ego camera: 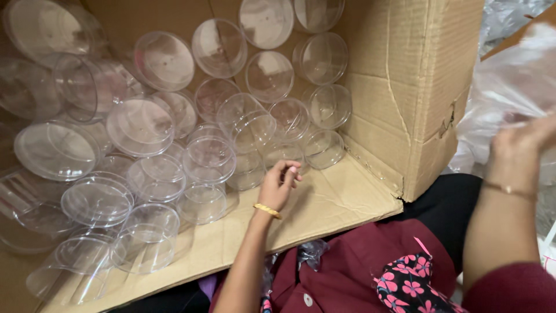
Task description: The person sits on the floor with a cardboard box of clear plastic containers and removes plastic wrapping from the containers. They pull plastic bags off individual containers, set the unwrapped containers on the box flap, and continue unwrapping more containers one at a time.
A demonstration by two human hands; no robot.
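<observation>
My left hand (280,184) reaches into a large cardboard box (405,87) lying on its side. Its fingers are curled and hold nothing, just short of a heap of clear round plastic containers (208,156). The nearest container (250,168) sits a little left of my fingertips. A gold bangle (267,210) circles that wrist. My right hand (524,142) is raised at the right edge, its fingers in a clear plastic bag (509,81); the hand is blurred. A thin bracelet (509,189) is on that wrist.
The box's lower flap (324,208) lies flat under my left arm. Its right wall is torn at the corner. Maroon clothing (359,261) and a black cloth with pink flowers (408,284) fill the bottom of the view. More crumpled plastic (509,17) lies at top right.
</observation>
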